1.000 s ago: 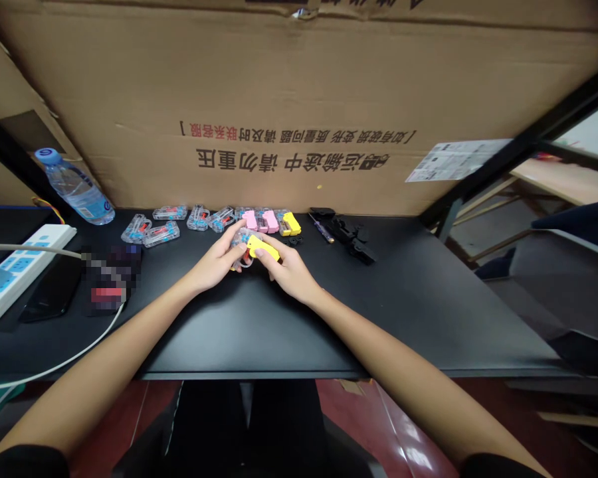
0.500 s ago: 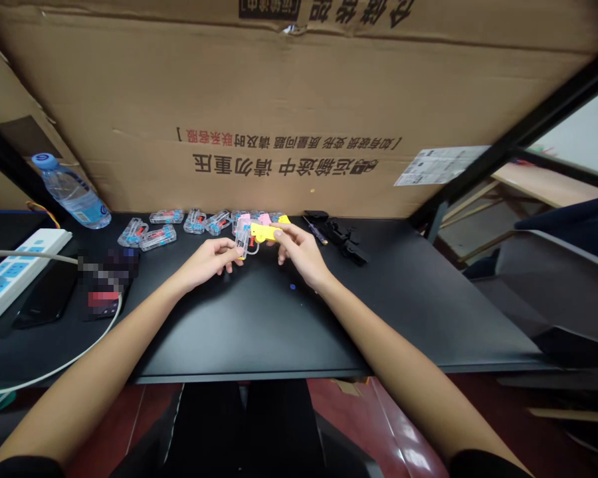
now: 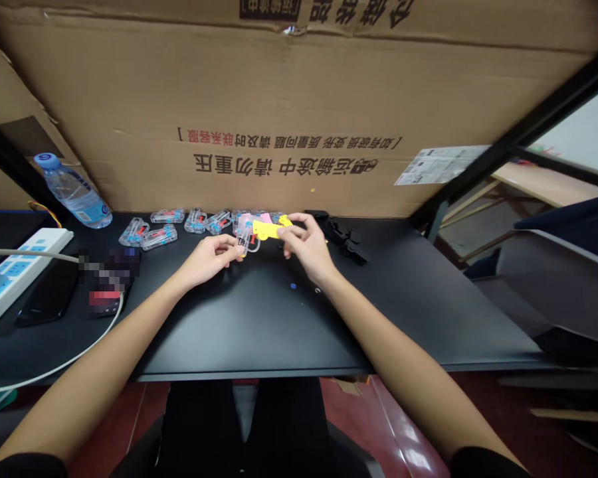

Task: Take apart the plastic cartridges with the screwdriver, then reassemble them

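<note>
A small toy pistol [image 3: 268, 230] with a clear grip and a yellow upper part is held above the black table between both hands. My left hand [image 3: 213, 257] pinches its clear grip at the lower left. The fingers of my right hand [image 3: 303, 244] close on the yellow part at its right end. Behind the pistol lie more clear pieces with pink parts [image 3: 264, 217], partly hidden. Several clear toy pieces [image 3: 160, 236] with blue and red insides lie along the back of the table, left of the pistol.
Black parts [image 3: 347, 240] lie on the table at right. A blue disc [image 3: 293, 286] sits in front of my right hand. At left stand a water bottle [image 3: 77, 192], a white power strip [image 3: 22, 272], a dark phone [image 3: 47, 292] and a white cable. Cardboard [image 3: 279, 86] rises behind.
My right hand has moved slightly right and up along the yellow part, showing more of it. The pistol has tilted a little; my left hand keeps its hold.
</note>
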A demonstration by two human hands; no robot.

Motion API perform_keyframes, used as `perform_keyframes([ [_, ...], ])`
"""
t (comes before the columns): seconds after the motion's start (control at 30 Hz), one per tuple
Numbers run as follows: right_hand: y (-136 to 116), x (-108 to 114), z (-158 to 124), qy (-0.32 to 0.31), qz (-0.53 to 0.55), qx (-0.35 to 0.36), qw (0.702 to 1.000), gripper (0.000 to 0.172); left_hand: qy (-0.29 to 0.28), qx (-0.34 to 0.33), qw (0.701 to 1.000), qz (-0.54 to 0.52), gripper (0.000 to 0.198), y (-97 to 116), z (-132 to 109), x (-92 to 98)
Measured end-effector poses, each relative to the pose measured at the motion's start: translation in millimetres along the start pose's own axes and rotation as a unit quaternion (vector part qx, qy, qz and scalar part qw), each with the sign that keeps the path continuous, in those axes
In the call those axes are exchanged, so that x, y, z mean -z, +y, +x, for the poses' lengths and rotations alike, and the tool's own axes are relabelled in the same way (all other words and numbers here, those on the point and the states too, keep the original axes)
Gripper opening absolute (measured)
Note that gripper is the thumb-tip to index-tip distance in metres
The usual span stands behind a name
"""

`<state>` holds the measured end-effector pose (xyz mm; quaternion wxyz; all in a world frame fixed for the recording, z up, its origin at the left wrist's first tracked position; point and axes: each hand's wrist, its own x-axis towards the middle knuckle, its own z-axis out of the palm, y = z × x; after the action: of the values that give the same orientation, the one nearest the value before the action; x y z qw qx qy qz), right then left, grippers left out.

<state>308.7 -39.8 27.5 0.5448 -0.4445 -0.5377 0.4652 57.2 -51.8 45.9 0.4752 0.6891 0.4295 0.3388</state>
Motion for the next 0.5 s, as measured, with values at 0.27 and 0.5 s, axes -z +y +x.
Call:
perform_keyframes([
  [0.27,1,-18,-16,-0.128,-0.021,-0.036,0.991,0.070,-0.019,-0.002,1.000,-0.009,0.038,-4,-2,-8.2],
  [0.5,-1,3,-1,0.014,-0.020,0.017,1.000,0.068,-0.007,-0.010,1.000,0.025,0.037,-2,-2,-2.5],
])
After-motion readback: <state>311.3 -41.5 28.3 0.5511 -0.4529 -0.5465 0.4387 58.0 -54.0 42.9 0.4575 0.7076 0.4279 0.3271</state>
